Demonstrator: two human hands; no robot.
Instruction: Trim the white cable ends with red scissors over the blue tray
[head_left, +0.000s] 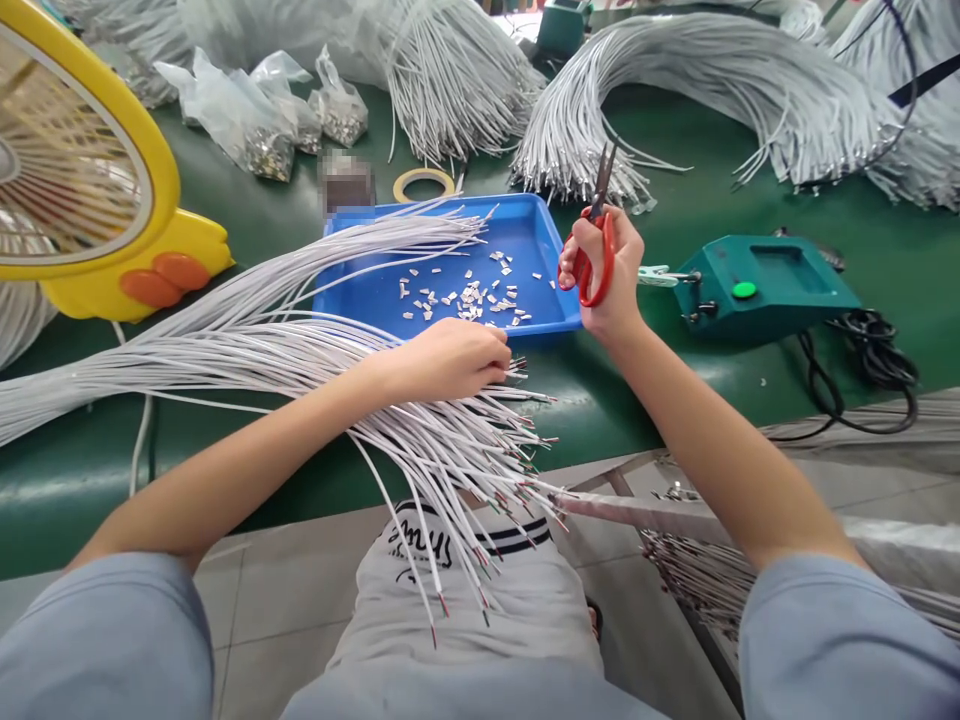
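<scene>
Scissors upright (blades uppermost); cables point right.

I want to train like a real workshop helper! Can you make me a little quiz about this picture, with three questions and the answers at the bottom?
1. Which hand is holding the red-handled scissors?

2. Pick one. The small white bits lie in a tray. What colour is it?
A) yellow
B) blue
C) red

3. True or false: the yellow fan is on the left side of the picture.

Key:
1. The right hand.
2. B, blue.
3. True.
</scene>
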